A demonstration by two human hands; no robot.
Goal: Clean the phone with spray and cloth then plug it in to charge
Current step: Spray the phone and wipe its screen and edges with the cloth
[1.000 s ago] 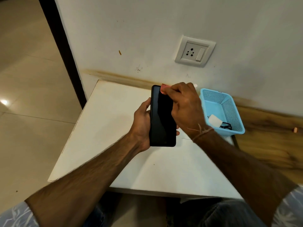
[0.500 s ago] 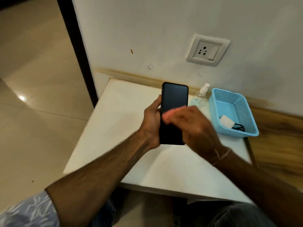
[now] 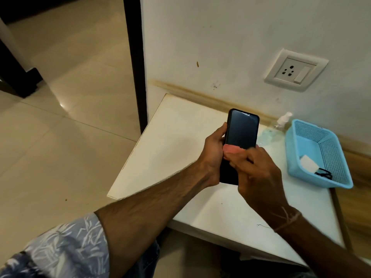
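A black phone (image 3: 242, 131) stands upright above the white table (image 3: 176, 149), screen towards me, with my left hand (image 3: 213, 153) gripping its left edge. My right hand (image 3: 255, 173) presses a pink cloth (image 3: 231, 148) against the middle of the screen and hides the phone's lower half. Behind the phone a clear spray bottle (image 3: 278, 127) with a white nozzle stands by the wall. A white charger (image 3: 308, 166) with a black cable (image 3: 323, 174) lies in the light-blue basket (image 3: 297, 137). The wall socket (image 3: 297, 70) is above the table on the right.
The basket sits at the table's right side, next to a wooden surface (image 3: 359, 177). A dark door frame (image 3: 134, 63) rises left of the table, with tiled floor (image 3: 60, 127) beyond it. The table's left half is bare white.
My right hand with the pink cloth has slid down the screen from the phone's top edge to its middle. The view has shifted, so the table now sits further right.
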